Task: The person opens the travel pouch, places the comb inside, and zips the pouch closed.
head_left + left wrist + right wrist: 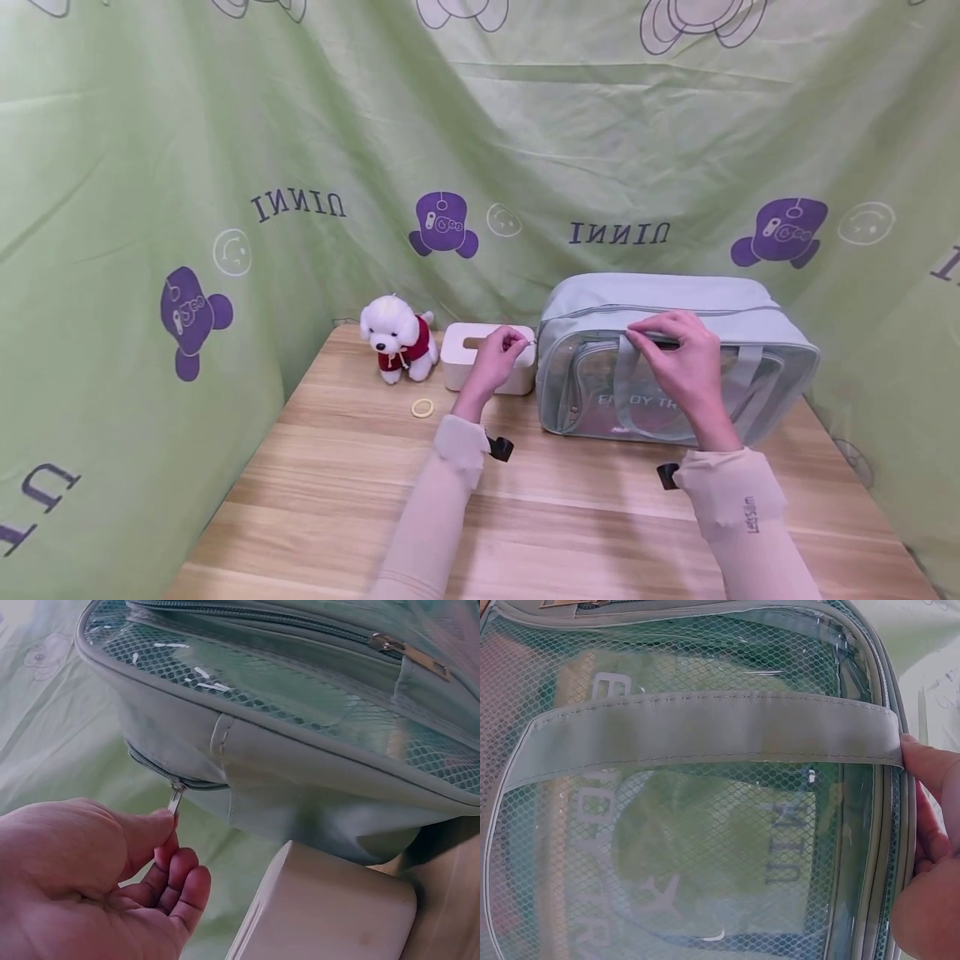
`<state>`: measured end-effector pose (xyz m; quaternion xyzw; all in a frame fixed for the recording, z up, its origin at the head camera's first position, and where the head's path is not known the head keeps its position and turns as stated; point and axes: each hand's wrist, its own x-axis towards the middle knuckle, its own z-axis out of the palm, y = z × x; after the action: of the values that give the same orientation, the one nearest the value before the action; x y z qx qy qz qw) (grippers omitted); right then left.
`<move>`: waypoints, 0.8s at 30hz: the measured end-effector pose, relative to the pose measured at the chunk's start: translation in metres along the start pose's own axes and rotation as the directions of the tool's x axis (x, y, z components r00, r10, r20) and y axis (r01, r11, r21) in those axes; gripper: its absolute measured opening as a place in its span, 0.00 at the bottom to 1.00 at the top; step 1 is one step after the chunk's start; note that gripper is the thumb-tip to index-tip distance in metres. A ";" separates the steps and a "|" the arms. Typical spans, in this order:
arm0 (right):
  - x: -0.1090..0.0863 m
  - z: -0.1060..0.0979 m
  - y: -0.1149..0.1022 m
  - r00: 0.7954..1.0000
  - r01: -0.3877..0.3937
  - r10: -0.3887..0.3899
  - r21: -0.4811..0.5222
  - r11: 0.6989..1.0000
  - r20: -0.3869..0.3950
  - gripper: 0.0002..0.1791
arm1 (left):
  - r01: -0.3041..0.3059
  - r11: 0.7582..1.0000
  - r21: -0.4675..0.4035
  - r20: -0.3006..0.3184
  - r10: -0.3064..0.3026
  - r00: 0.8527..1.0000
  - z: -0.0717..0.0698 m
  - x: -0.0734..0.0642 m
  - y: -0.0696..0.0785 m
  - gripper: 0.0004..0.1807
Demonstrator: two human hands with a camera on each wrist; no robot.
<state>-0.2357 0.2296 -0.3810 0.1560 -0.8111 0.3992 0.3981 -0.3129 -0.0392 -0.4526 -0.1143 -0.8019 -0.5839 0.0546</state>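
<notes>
A pale grey-green travel bag (660, 292) with a see-through mesh front stands on the table at the right. At its left end, my left hand (491, 362) pinches a small metal zipper pull (175, 801) between thumb and forefinger, the other fingers curled below. The zipper appears closed along the top in the head view. My right hand (682, 358) pinches the front top edge of the bag, beside the end of the carrying strap (705, 731). A second zipper pull (424, 660) lies on the front pocket.
A white tissue box (456, 375) stands close against the bag's left end, under my left hand. Left of it sits a white plush dog (397, 333) in a red top. A pale yellow ring (422, 407) lies on the wooden table (330, 483). Green printed cloth (510, 150) hangs behind.
</notes>
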 end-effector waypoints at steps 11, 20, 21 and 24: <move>-0.001 0.000 0.000 1.000 0.007 -0.007 0.007 1.000 0.008 0.07 | 0.038 0.999 0.034 0.002 -0.038 0.999 0.008 -0.004 -0.006 0.07; -0.003 -0.002 0.000 1.000 -0.002 0.002 -0.008 1.000 0.008 0.08 | 0.053 0.998 0.015 0.013 -0.053 0.999 0.013 -0.007 -0.010 0.06; -0.003 -0.002 0.001 1.000 0.002 -0.002 -0.010 1.000 0.008 0.08 | 0.052 0.998 0.019 0.011 -0.052 0.999 0.013 -0.006 -0.011 0.06; -0.002 -0.001 0.004 1.000 0.014 -0.014 -0.011 1.000 0.017 0.08 | 0.061 0.998 0.021 0.008 -0.061 0.998 0.014 -0.006 -0.015 0.06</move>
<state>-0.2363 0.2326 -0.3843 0.1629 -0.8155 0.3907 0.3948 -0.3102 -0.0313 -0.4721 -0.0918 -0.8113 -0.5764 0.0346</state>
